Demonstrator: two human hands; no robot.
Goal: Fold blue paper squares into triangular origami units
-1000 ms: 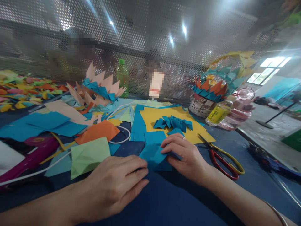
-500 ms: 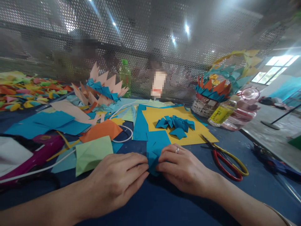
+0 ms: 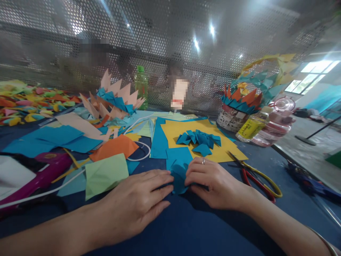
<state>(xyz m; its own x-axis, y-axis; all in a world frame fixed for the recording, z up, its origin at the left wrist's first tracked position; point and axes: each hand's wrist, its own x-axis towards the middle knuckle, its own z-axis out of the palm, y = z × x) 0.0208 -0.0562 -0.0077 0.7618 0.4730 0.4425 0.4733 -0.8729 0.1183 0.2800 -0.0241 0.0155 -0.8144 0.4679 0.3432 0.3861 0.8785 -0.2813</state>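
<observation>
In the head view, a blue paper piece [image 3: 179,178] lies between my hands at the near end of a blue paper strip [image 3: 177,155]. My left hand [image 3: 141,193] has its fingers stretched out, fingertips touching the piece's left edge and thumb apart. A ring is on my right hand [image 3: 213,181], whose curled fingers and thumb close on the piece's right edge. Just beyond, several folded blue paper points [image 3: 199,139] rest in a heap on a yellow sheet [image 3: 226,151]. Scissors [image 3: 257,177] with red and yellow handles lie beside my right wrist.
At left are a purple tool [image 3: 48,170], a white cable [image 3: 149,151], a green sheet [image 3: 106,174], orange paper [image 3: 114,147] and blue sheets [image 3: 58,137]. Behind stand a spiky paper piece [image 3: 114,97], a green bottle [image 3: 141,85], a decorated container [image 3: 231,119] and a pink bottle [image 3: 277,126].
My right hand has shifted slightly right and up, and the left fingertips have moved a little right. The left thumb has spread away from the fingers. More of the blue piece shows.
</observation>
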